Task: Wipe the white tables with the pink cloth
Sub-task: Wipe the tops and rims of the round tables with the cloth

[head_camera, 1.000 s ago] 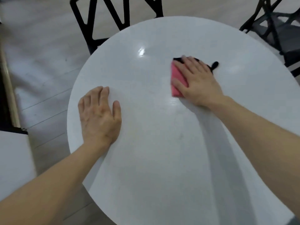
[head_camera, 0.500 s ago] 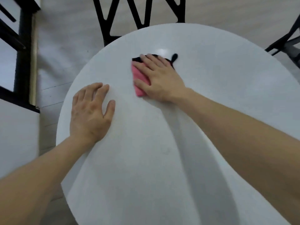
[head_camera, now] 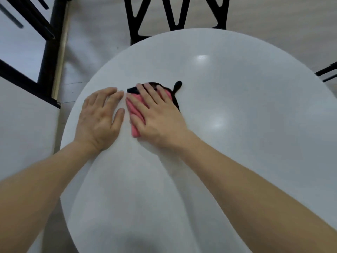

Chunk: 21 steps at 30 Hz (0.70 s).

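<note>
On the left part of the round white table (head_camera: 246, 99), the right hand (head_camera: 156, 115) lies flat on top of the pink cloth (head_camera: 135, 132). Its fingers are straight and a little spread and press the cloth down on the surface; they do not curl around it. The cloth is folded and mostly hidden under this hand, so the pink shows only along the left side of the hand, beside the thumb and the first finger. A black edge (head_camera: 132, 90) of the cloth comes out past the fingertips, and a small black loop (head_camera: 178, 85) lies on the table just to the right of them. The left hand (head_camera: 99, 117) is just beside the cloth, also open, with the palm down on the table, the fingers straight and close together and the thumb pointing toward the cloth. Only a narrow strip of table shows between the two hands. Both bare forearms reach in from the bottom of the view, and their soft shadows fall on the table under them. Two bright spots of light shine on the right half of the table. Behind the far edge stands a black chair (head_camera: 175, 13) on the pale floor (head_camera: 94, 42). At the left there is a black frame (head_camera: 49, 42), and below it another white surface (head_camera: 23, 134).
</note>
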Available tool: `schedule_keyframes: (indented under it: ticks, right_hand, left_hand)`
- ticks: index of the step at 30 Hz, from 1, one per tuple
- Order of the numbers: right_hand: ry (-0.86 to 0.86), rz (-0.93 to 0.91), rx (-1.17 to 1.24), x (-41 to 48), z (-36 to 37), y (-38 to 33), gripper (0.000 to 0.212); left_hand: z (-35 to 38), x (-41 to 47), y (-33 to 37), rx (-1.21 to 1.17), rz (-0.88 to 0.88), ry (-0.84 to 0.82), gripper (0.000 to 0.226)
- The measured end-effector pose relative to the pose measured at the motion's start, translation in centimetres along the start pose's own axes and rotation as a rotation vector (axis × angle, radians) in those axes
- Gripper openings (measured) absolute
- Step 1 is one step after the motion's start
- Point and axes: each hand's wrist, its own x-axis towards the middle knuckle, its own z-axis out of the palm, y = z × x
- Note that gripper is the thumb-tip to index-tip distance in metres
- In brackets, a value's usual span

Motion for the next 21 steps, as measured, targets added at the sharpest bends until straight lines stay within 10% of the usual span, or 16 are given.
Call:
schedule_keyframes:
  ticks: [4, 9, 17, 21]
  right_hand:
    - [-0.022, 0.125, -0.040, -7.9, -2.7, 9.6, 0.069]
    - [0.065, 0.710, -0.096, -2.7, -3.2, 13.1, 0.077]
    - [0.000, 0.184, -0.023, 0.7, -1.1, 2.9, 0.069]
    - [0.003, 0.385, -0.052, -5.4, -3.2, 9.8, 0.072]
  left_hand:
    - [-0.4, 0.2, 0.1, -0.017, -0.010, -0.007, 0.053]
    - [-0.2, 0.3, 0.1, -0.017, -0.010, -0.011, 0.054]
    - [-0.6, 0.0, 0.3, -0.048, -0.019, 0.006, 0.049]
    - [-0.5, 5.0, 0.4, -0.097, -0.082, 0.088, 0.024]
